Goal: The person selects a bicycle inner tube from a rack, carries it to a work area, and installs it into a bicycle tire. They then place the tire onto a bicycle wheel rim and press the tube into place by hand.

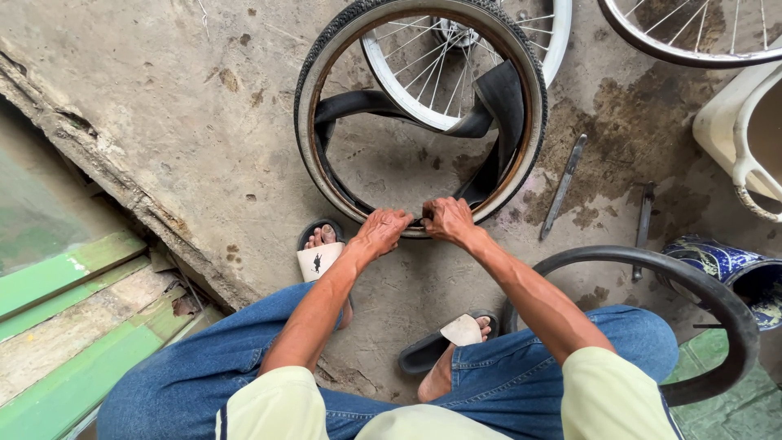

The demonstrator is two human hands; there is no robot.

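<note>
Stained, cracked concrete floor; person seated low, in sandals. Bicycle tyre (pixel 419 114) lies flat just ahead of the feet. Left hand (pixel 381 231) and right hand (pixel 446 218) side by side on the tyre's near edge, fingers curled tight over the bead. Black inner tube (pixel 489 122) lies loose inside the tyre, draped across a spoked rim (pixel 407 81). Two tyre levers (pixel 564 186) lie right of the tyre.

Risk, as judged: tube pinched under the bead, or fingers slipping off the rusty-looking edge.

Fingertips hidden behind the bead; a second tube (pixel 717 310) and a pale tub (pixel 745 138), right of the tyre, are cut off.
</note>
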